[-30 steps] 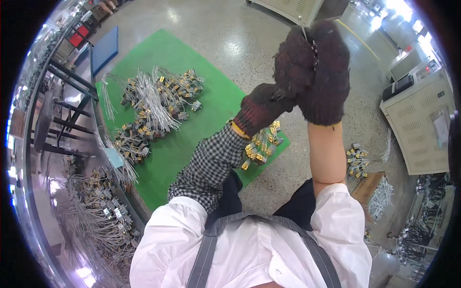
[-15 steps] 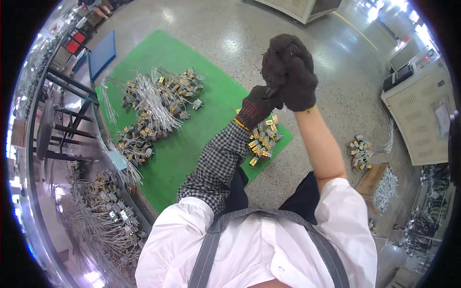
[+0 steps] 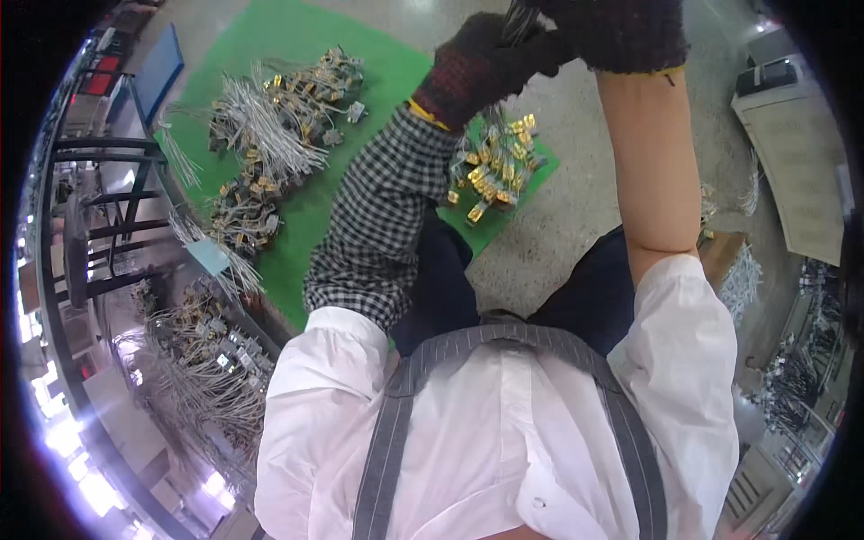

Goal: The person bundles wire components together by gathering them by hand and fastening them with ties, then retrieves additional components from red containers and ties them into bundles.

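Now nearer the 12 o'clock edge, the left hand (image 3: 490, 63) curls round wires (image 3: 517, 22), the newly cropped right hand (image 3: 630, 34) hiding its grip.

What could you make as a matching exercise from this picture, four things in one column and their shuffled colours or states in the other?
Column one:
1. Left hand
2. Left forearm
3. Right forearm
4. Floor mat

Column two:
A. Bare skin
B. Plain green
C. Dark glove, closed around thin wires
D. Black-and-white checked covering

Right pairs: 1-C, 2-D, 3-A, 4-B.
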`<state>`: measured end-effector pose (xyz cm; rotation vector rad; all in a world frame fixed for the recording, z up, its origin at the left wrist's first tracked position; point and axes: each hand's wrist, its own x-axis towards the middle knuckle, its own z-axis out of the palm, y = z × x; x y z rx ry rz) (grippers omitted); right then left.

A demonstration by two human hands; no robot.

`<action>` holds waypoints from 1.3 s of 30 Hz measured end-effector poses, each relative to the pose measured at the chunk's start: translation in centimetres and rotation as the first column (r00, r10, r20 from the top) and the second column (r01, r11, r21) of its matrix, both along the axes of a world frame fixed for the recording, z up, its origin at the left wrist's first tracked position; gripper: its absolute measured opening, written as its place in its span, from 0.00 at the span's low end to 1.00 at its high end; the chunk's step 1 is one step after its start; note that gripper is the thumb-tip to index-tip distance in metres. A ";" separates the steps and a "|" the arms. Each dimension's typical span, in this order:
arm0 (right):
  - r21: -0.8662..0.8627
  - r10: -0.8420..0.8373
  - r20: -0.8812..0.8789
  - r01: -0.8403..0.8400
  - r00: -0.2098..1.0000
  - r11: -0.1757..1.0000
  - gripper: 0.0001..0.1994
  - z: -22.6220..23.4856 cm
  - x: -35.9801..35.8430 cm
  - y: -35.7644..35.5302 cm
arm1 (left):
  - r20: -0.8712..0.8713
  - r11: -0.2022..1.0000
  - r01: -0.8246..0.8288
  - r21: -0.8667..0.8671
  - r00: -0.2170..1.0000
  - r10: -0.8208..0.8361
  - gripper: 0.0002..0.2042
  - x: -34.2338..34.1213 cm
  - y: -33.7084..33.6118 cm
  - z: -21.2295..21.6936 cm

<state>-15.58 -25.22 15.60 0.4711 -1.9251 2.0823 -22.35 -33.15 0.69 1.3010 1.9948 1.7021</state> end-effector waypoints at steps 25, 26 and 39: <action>0.116 -0.365 -0.901 0.942 0.234 0.315 0.05 -2.1 -9.8 -0.3 | 0.841 0.871 0.492 0.008 0.468 -0.271 0.16 8.6 -9.5 -9.9; 0.132 -0.365 -0.905 0.960 0.218 0.246 0.05 -1.3 -10.6 0.2 | 0.735 0.808 0.581 0.099 0.504 -0.452 0.15 9.8 -9.4 -8.7; 0.452 -0.583 0.742 0.397 0.330 0.799 0.25 -45.7 -0.1 14.9 | 0.771 0.790 0.607 0.080 0.465 -0.435 0.12 16.8 -5.2 -6.1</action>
